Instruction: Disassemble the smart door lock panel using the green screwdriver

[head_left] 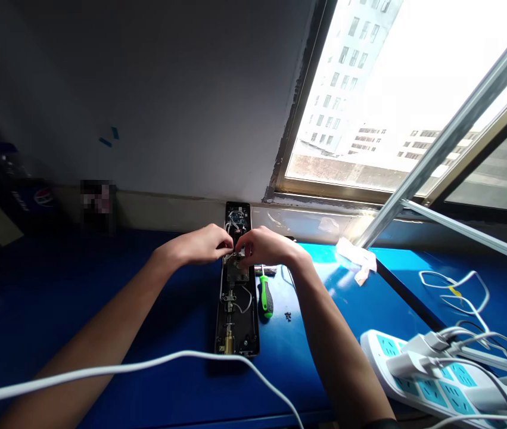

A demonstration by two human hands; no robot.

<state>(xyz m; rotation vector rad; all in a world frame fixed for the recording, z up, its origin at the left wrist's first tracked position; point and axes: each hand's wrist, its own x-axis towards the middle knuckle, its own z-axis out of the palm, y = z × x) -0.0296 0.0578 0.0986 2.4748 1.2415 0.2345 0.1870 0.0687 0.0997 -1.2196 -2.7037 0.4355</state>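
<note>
A long black housing (239,322), which looks like an opened electronic door lock, lies lengthwise before me. It shows a circuit board (236,217) at the far end, a metal plate (237,274) in the middle and a brass cylinder (229,342) at the near end. Over its upper middle my left hand (211,243) pinches from the left side. My right hand (264,246) comes in from the right with curled fingers close to the left ones. What the fingertips hold is too small and shaded to make out. White wires (245,301) run inside the housing.
Right of the housing lie a green-and-black screwdriver (266,297) and a small heap of dark screws (288,317). A white power strip (407,381) with plugs sits at the lower right. A white cable (159,360) crosses the foreground. The wall and window bound the blue table.
</note>
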